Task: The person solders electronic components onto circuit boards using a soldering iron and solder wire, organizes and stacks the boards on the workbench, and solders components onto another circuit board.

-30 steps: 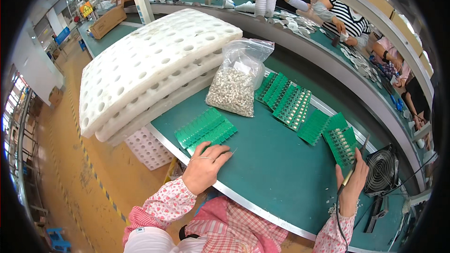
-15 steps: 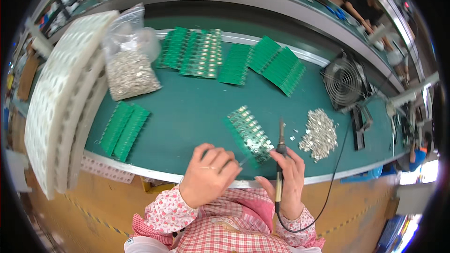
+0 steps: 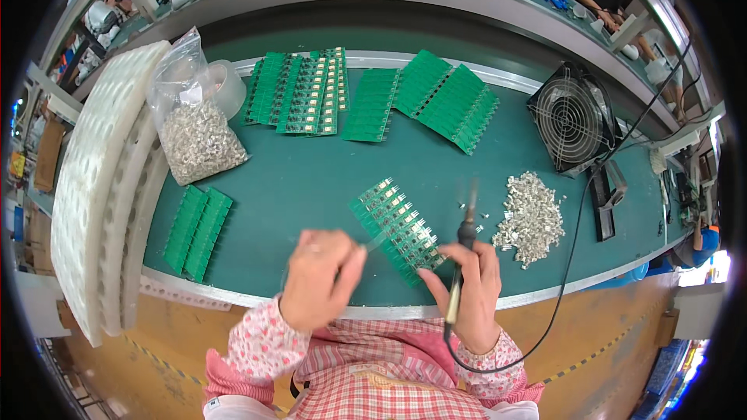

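A green circuit board panel (image 3: 398, 229) with rows of pale parts lies slanted on the table before me. My right hand (image 3: 476, 292) is closed around a soldering iron (image 3: 465, 237), its blurred tip pointing away from me. The thumb and a finger of that hand touch the panel's near right edge. Left of the panel is my left hand (image 3: 320, 274), fingers curled in a pinch. A thin, blurred, pale thing (image 3: 375, 243) juts from it to the panel's left edge; its kind is unclear. Right of the iron lies a heap of small silvery parts (image 3: 531, 219).
Stacks of green panels (image 3: 299, 97) line the back, with two more (image 3: 196, 233) at left. A bag of small parts (image 3: 198, 136) stands beside thick white perforated sheets (image 3: 101, 187). A fan (image 3: 572, 120) and black holder (image 3: 605, 202) are at right. The iron's cord (image 3: 566, 280) loops nearby.
My left hand has moved left, away from the panel, with the thin pale thing. My right hand keeps hold of the soldering iron at the panel's edge. The whole view has shifted slightly.
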Available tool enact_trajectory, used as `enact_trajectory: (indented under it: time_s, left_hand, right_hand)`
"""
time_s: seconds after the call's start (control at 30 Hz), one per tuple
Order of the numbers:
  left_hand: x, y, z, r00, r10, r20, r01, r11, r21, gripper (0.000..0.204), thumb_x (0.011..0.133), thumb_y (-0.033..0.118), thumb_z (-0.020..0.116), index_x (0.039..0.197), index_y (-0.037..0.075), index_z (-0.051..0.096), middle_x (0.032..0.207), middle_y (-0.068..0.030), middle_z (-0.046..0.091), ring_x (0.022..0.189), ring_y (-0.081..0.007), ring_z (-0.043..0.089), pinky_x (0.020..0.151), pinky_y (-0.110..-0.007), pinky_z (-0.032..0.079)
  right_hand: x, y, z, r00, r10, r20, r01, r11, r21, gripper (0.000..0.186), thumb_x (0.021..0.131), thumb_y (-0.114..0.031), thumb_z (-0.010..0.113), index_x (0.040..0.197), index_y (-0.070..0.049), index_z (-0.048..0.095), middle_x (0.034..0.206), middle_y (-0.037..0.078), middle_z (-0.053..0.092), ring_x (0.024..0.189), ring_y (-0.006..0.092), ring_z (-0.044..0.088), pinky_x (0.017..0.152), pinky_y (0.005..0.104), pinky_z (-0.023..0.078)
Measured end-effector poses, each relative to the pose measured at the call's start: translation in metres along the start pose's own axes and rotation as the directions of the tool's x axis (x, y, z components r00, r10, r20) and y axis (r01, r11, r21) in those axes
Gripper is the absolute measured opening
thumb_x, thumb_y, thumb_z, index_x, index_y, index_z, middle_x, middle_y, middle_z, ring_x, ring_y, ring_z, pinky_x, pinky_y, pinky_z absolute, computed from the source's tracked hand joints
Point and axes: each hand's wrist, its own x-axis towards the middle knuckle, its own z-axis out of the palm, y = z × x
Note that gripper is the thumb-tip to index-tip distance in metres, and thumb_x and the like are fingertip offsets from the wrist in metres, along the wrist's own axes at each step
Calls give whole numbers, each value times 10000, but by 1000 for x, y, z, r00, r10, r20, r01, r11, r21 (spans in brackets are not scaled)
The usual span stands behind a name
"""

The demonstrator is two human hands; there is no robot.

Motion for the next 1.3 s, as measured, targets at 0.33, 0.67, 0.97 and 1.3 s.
enact_trajectory:
  time_s: [0.33,0.67,0.97,1.3]
  left_hand:
    - [72,-35,5,993,-117,15,113,982,154,281,816,177,742,1029,55,606,966,-79,632,870,-248,620,773,-375,444]
    - [77,-47,6,953,-268,143,302,789,-535,314,826,77,767,1068,50,569,1012,1,649,892,-75,597,748,-239,448]
    - [76,-36,17,966,-238,105,252,752,-609,317,809,58,779,1056,39,582,1002,-5,641,885,-81,590,749,-231,452]
    - [72,-20,15,970,-221,105,235,723,-650,314,818,68,775,1067,23,588,989,-23,627,860,-83,577,764,-243,469]
  right_hand:
    - [4,-4,6,994,52,96,-25,963,-268,560,709,-279,835,1176,-119,570,1045,116,542,986,317,512,879,440,358]
    - [-5,-4,12,929,367,-53,-304,834,460,515,770,95,746,1188,-49,483,1062,93,477,914,149,569,705,248,518]
    - [-6,3,-2,901,398,-173,-278,835,475,434,827,90,700,1163,-56,468,1080,75,546,931,111,538,696,210,490]
    - [-4,2,-14,861,483,-158,-288,720,631,448,833,115,680,1177,-63,456,1075,61,541,906,103,453,754,215,488]
